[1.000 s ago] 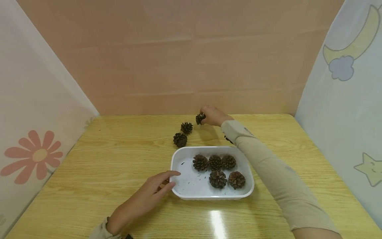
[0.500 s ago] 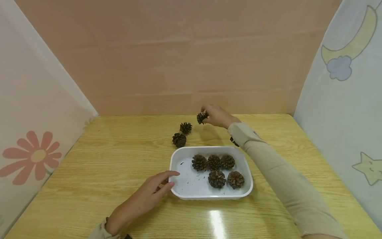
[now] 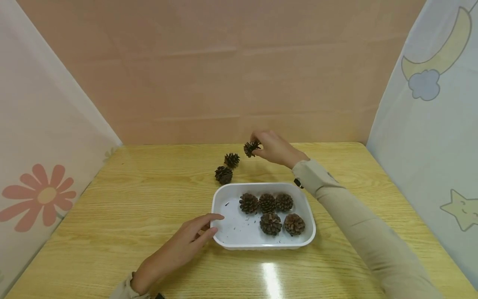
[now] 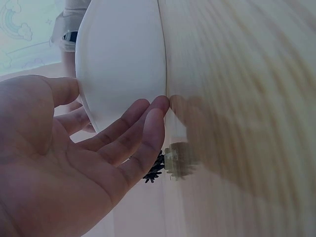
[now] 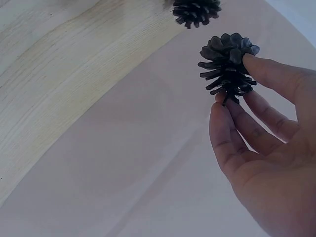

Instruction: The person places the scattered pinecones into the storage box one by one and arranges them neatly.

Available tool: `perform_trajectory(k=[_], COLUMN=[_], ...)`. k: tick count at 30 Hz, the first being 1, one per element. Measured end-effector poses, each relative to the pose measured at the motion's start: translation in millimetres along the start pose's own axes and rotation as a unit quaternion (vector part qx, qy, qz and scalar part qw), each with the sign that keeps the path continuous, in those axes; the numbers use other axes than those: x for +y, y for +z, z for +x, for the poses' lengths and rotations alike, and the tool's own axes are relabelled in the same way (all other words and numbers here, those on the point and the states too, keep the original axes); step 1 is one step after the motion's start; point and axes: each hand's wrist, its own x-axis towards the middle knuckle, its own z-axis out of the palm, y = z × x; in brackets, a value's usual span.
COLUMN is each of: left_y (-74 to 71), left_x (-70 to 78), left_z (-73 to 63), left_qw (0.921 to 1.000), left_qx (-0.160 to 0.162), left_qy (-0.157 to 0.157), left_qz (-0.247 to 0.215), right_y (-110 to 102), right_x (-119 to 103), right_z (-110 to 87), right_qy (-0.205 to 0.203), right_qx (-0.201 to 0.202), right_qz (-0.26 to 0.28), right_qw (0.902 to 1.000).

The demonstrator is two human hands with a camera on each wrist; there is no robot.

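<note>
A brown pine cone is pinched between the thumb and fingers of my right hand, held up near the table's back edge. In the right wrist view that pine cone shows its open scales. My left hand grips the left end of a white tray, thumb and index finger over the rim. In the left wrist view, the other fingers lie against the tray's outer wall. Several pine cones rest toward the tray's right side.
Two more pine cones, a farther one and a nearer one, lie together on the wooden table behind the tray. A peach-coloured sheet stands along the back. Patterned white panels flank both sides.
My right forearm has swung a little to the right, while the pinched pine cone has stayed almost in place and turned slightly. The left hand and tray look unchanged.
</note>
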Motion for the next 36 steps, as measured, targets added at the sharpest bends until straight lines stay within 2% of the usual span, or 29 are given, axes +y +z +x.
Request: perform_trajectory(k=[5,10,22,36], left_y=[-0.3,-0.5,-1.4,-1.2], left_x=[-0.3,-0.9,-2.0,-2.5], left_z=[0.6,0.7,1.1,2.6], left_qw=[1.0000,1.0000,1.0000,1.0000], left_qx=[0.002,-0.003,-0.002,0.000], left_qy=[0.003,0.002,-0.004,-0.001], left_qz=[0.000,-0.002,-0.005,0.000], right_y=[-2,-2,-8,-1], right_x=[-10,-19,-44,-61], right_z=[-10.0,-22.3,-51.0,-78.7], right_qy=[-0.029,-0.047,-0.090,-0.109], right_qx=[0.016,0.014,0.028,0.006], right_qz=[-0.001,0.005,-0.019,-0.010], right_qw=[0.9995,0.9988,0.9954,0.9940])
